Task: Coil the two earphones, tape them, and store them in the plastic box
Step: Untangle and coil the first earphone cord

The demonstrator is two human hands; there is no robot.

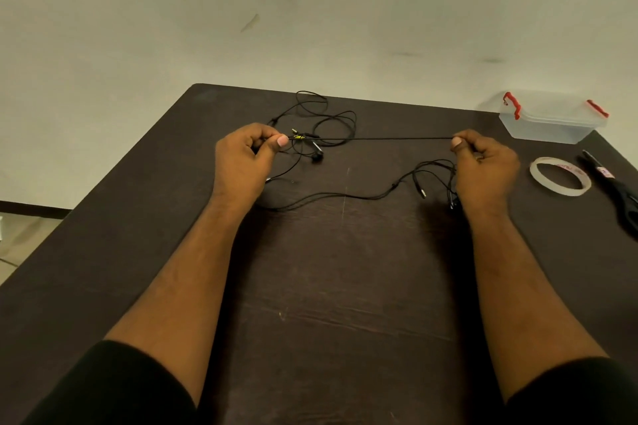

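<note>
A black earphone cable (379,138) is stretched taut between my two hands above the dark table (338,286). My left hand (243,159) pinches one end of that stretch and my right hand (483,162) pinches the other. The slack of this cable (345,197) loops on the table below and under my right hand. A second black earphone (331,121) lies in a loose tangle behind my left hand, with an earbud (316,157) beside it. The clear plastic box (549,121) with red latches stands at the far right. A roll of clear tape (560,181) lies near my right hand.
Black-handled scissors (618,190) lie at the right edge, beside the tape. The table's left edge runs diagonally, with floor beyond it. A pale wall stands behind the table.
</note>
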